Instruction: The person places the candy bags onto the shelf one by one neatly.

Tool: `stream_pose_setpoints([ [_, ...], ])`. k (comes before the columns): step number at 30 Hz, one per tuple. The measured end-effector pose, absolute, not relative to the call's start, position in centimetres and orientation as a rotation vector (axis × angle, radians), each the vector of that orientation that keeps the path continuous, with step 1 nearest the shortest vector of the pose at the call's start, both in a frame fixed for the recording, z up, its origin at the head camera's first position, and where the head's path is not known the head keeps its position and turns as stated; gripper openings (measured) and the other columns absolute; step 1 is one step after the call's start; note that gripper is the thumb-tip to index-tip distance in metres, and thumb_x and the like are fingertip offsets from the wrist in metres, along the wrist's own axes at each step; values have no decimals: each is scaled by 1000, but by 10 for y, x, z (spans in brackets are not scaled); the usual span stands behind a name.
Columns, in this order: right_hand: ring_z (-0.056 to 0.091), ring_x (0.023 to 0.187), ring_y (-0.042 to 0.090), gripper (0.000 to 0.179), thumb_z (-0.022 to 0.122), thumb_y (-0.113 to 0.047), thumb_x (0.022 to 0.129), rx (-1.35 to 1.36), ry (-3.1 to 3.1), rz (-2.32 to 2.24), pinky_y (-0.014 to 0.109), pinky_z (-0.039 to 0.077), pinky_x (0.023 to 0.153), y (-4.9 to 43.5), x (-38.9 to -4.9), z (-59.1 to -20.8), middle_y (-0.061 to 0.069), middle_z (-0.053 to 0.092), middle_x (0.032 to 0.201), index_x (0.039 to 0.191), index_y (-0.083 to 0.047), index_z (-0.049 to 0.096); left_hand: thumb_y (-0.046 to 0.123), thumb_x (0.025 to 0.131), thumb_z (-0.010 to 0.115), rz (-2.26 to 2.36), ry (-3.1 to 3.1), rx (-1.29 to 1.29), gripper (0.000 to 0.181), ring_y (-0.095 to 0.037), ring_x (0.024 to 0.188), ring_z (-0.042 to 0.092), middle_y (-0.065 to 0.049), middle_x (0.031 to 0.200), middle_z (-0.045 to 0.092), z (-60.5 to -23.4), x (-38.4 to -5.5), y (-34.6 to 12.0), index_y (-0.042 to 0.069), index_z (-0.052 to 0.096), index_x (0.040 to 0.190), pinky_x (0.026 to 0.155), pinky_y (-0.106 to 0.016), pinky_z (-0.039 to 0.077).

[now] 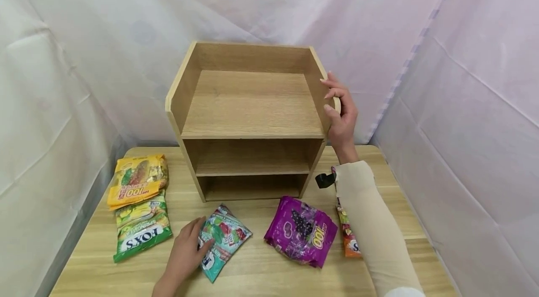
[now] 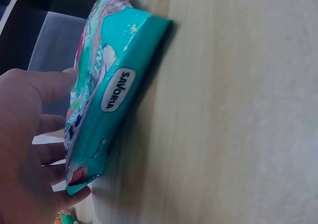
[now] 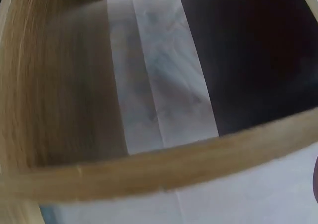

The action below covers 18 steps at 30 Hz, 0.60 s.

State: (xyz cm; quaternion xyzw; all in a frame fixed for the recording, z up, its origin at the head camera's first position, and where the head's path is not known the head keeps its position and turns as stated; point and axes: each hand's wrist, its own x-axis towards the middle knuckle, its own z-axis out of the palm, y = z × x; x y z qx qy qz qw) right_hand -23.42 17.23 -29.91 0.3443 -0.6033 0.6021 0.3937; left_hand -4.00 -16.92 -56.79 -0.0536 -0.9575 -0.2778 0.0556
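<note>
My left hand [image 1: 185, 248] is at the left edge of a teal candy bag [image 1: 225, 241] lying on the table. In the left wrist view its thumb rests on the printed face of the bag, and the other fingers bend around the near edge. A wooden shelf unit [image 1: 252, 100] with an open top tray and two compartments below stands behind the bags. My right hand [image 1: 343, 114] grips the rim of its right side panel, with the thumb toward the front. The right wrist view shows mostly the shelf's wooden edge [image 3: 164, 172], and the fingers are nearly all outside it.
On the left, a yellow candy bag [image 1: 136, 180] overlaps a green Fox's bag [image 1: 143, 229]. A purple candy bag [image 1: 301, 231] lies right of centre. Another colourful bag [image 1: 349, 238] is partly hidden under the right sleeve [image 1: 375, 227]. White cloth walls surround the table [image 1: 244, 278].
</note>
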Motion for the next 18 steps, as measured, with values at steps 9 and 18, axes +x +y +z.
stream_pose_setpoints([
  [9,45,108,55,32,42,-12,87,868,-1435,1534,53,29,107,168,-235,-302,42,52,97,77,18,44,29,79,78,-643,-2937,-201,69,-39,104,51,-20,114,55,-565,-36,-170,4,51,137,80,-55,45],
  [18,45,110,54,32,41,-13,89,850,-1415,1538,52,29,107,168,-234,-300,41,53,97,78,18,44,25,81,76,-693,-2962,-190,56,-23,79,42,-9,92,47,-564,-38,-165,21,58,134,63,-35,38],
])
